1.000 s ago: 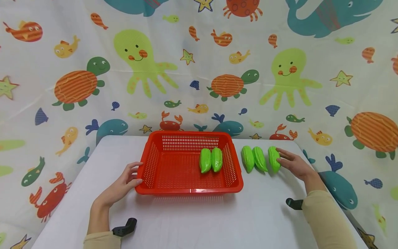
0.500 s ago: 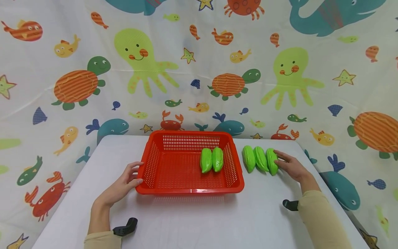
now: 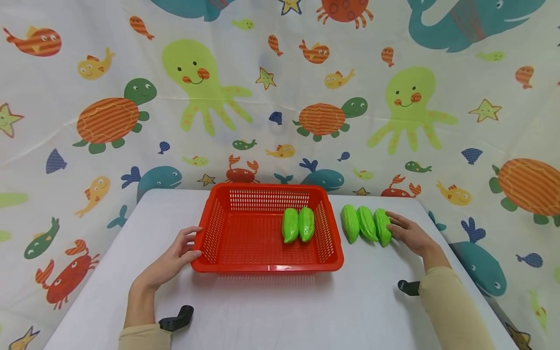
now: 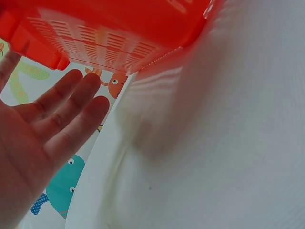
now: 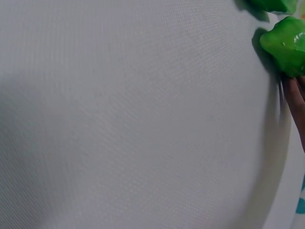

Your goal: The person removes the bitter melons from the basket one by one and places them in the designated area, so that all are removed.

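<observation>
In the head view my left hand (image 3: 173, 257) is at the left rim of a red plastic basket (image 3: 267, 268). The left wrist view shows its fingers (image 4: 71, 119) mostly straight under the basket's side. Two green starfruit (image 3: 290, 226) lie side by side in the basket's right part. Outside, to the right, a row holds a left starfruit (image 3: 349, 223), a middle starfruit (image 3: 366, 223) and a right starfruit (image 3: 382, 227). My right hand (image 3: 412, 236) touches the right one's outer side with extended fingers. Only a fingertip area of that hand shows in the right wrist view, beside the starfruit (image 5: 288, 45).
Everything stands on a white table (image 3: 280, 316) whose far edge meets a patterned sea-animal curtain (image 3: 280, 97). Each wrist carries a black camera mount, one on the left (image 3: 177, 319) and one on the right (image 3: 409, 288).
My right hand has slid the rightmost starfruit left until it lies close against the middle one. In the last half second little moves; my left hand stays at the basket rim.
</observation>
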`<state>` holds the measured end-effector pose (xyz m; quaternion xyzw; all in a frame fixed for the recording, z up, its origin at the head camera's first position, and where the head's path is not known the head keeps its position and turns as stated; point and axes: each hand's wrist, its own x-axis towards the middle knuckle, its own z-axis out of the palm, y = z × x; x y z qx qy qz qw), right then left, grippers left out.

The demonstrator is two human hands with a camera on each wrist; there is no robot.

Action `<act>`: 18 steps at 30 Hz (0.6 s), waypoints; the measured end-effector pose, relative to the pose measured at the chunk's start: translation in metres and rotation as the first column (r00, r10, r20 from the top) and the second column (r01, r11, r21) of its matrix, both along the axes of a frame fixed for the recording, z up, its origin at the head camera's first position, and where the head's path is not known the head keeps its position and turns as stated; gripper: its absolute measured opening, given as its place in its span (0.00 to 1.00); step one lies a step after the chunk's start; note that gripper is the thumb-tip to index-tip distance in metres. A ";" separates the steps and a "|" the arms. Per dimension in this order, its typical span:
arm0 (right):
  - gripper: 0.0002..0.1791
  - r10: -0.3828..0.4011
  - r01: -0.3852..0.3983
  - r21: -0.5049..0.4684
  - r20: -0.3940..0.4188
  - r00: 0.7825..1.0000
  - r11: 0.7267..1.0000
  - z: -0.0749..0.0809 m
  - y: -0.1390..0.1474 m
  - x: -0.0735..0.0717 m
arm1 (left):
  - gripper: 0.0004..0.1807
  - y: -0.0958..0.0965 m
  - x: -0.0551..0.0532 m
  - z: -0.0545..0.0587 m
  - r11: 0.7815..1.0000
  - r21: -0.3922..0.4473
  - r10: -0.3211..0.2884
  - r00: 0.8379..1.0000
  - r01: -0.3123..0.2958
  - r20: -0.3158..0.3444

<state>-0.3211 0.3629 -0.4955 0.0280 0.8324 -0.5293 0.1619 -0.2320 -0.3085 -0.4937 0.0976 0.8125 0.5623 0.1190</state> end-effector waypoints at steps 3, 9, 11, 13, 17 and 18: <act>0.41 0.001 -0.001 -0.007 0.006 1.000 1.000 0.001 0.000 -0.001 | 0.37 0.000 0.000 0.000 1.000 0.000 -0.001 1.000 0.001 -0.003; 0.41 0.003 -0.003 -0.025 0.007 1.000 1.000 0.000 -0.001 -0.005 | 0.38 -0.001 0.000 0.001 1.000 -0.001 -0.001 1.000 0.001 -0.006; 0.42 0.002 -0.002 -0.031 0.012 1.000 1.000 0.001 -0.001 -0.005 | 0.38 -0.002 0.000 0.001 1.000 -0.001 -0.001 1.000 0.001 -0.004; 0.43 0.003 -0.002 -0.037 0.018 1.000 0.999 0.003 -0.002 -0.004 | 0.38 -0.002 0.000 0.001 1.000 0.000 0.000 1.000 0.000 -0.001; 0.41 -0.017 0.017 -0.031 -0.005 1.000 0.999 0.005 0.000 -0.002 | 0.38 -0.001 0.000 0.000 1.000 0.005 0.001 1.000 -0.001 0.002; 0.40 -0.030 0.029 -0.024 -0.015 0.999 0.999 0.006 0.001 -0.002 | 0.38 -0.001 0.000 0.000 1.000 0.006 0.001 1.000 -0.002 0.002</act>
